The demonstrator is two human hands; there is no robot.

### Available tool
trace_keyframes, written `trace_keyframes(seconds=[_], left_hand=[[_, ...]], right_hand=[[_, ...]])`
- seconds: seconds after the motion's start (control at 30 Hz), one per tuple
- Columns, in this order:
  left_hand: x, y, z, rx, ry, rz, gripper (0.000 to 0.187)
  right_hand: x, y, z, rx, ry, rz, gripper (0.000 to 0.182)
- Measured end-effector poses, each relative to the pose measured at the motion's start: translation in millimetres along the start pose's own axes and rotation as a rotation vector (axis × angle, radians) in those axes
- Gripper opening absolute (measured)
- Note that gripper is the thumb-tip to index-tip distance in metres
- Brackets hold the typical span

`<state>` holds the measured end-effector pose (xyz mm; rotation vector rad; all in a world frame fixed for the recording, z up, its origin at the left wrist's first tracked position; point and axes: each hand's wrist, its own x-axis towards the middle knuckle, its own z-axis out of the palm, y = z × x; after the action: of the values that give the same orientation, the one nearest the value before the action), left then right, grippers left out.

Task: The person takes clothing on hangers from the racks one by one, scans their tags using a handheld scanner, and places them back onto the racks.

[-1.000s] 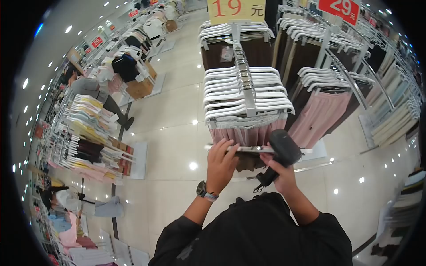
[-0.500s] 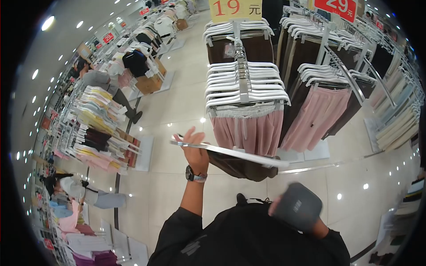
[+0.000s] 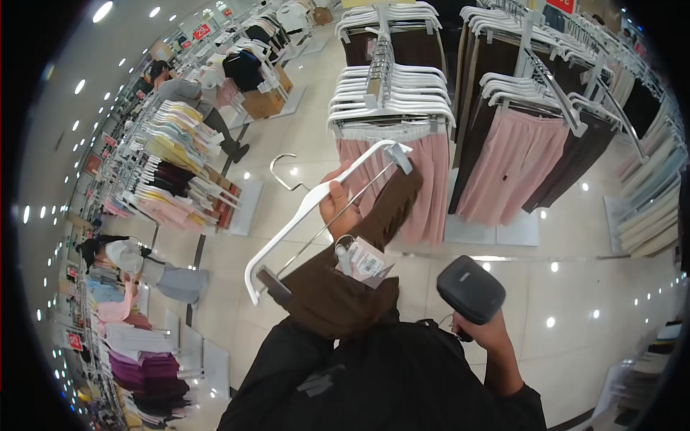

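Note:
My left hand [image 3: 339, 203] grips a white clip hanger [image 3: 302, 215] by its middle, tilted so its hook points up-left. Brown trousers [image 3: 338, 284] hang from its clips, and a white barcode tag [image 3: 368, 263] dangles in front of them. My right hand [image 3: 480, 332] holds a dark grey handheld scanner [image 3: 471, 289] low at the right, a little apart from the tag. My black sleeves fill the bottom of the view.
A rack of pink and brown trousers on white hangers [image 3: 392, 93] stands straight ahead, with more racks [image 3: 546, 108] to the right. Racks of folded tops [image 3: 169, 179] line the left aisle. Other people [image 3: 136, 266] stand at the left. The floor is glossy tile.
My left hand lifted the hanger off the rack and turned it, so the brown trousers and tag now hang toward me. The scanner dropped from the rack to my right side.

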<state>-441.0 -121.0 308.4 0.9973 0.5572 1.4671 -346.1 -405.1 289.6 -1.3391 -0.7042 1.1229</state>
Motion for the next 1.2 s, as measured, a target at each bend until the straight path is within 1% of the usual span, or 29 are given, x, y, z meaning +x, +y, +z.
trace_keyframes(seconds=[0.03, 0.1, 0.13, 0.17, 0.23, 0.27, 0.33, 0.37, 0.53, 0.67, 0.73, 0.77, 0.83, 0.93, 1.07, 1.2], left_hand=[[-5, 1, 3, 0.011, 0.000, 0.001, 0.040], [-13, -1, 6, -0.011, 0.007, -0.114, 0.036], [-17, -4, 8, -0.047, 0.024, -0.103, 0.029], [-21, -6, 6, -0.044, 0.023, -0.102, 0.029], [-24, -11, 2, -0.038, -0.025, -0.160, 0.028], [-23, -17, -3, -0.063, -0.049, -0.169, 0.027], [-28, -18, -7, -0.048, -0.061, -0.200, 0.031], [-29, -19, -11, -0.028, -0.073, -0.234, 0.035], [-27, -18, -30, -0.051, -0.024, -0.285, 0.037], [-18, -8, -42, -0.052, -0.033, -0.297, 0.038], [-14, 0, -46, -0.097, -0.028, -0.311, 0.038], [-11, 1, -50, -0.105, -0.028, -0.314, 0.038], [-3, 5, -58, -0.082, -0.057, -0.306, 0.038], [5, 16, -64, -0.088, -0.043, -0.322, 0.038], [18, 15, -75, -0.114, -0.072, -0.335, 0.038], [28, 17, -85, -0.130, -0.112, -0.364, 0.037]], right_hand=[[-4, -1, 1, 0.010, -0.005, 0.003, 0.013], [-9, -7, 11, -0.045, -0.041, -0.097, 0.022], [-11, -10, 12, -0.091, -0.073, -0.119, 0.030], [-13, -8, 12, -0.087, -0.073, -0.119, 0.030], [-14, -6, 12, -0.238, -0.181, -0.156, 0.035], [-15, -13, 14, -0.240, -0.182, -0.158, 0.035], [-19, -30, 22, -0.391, -0.151, -0.118, 0.040], [-18, -30, 25, -0.392, -0.160, -0.115, 0.040], [-10, -33, 45, -0.392, -0.171, -0.072, 0.043], [0, -28, 64, -0.411, -0.159, -0.108, 0.043], [5, -34, 77, -0.431, -0.154, -0.039, 0.044], [7, -35, 84, -0.438, -0.150, -0.036, 0.044], [12, -37, 99, -0.478, -0.143, -0.030, 0.045], [16, -37, 120, -0.519, -0.112, -0.038, 0.045], [20, -43, 145, -0.507, -0.085, -0.050, 0.044], [18, -45, 165, -0.539, -0.046, -0.017, 0.043]])
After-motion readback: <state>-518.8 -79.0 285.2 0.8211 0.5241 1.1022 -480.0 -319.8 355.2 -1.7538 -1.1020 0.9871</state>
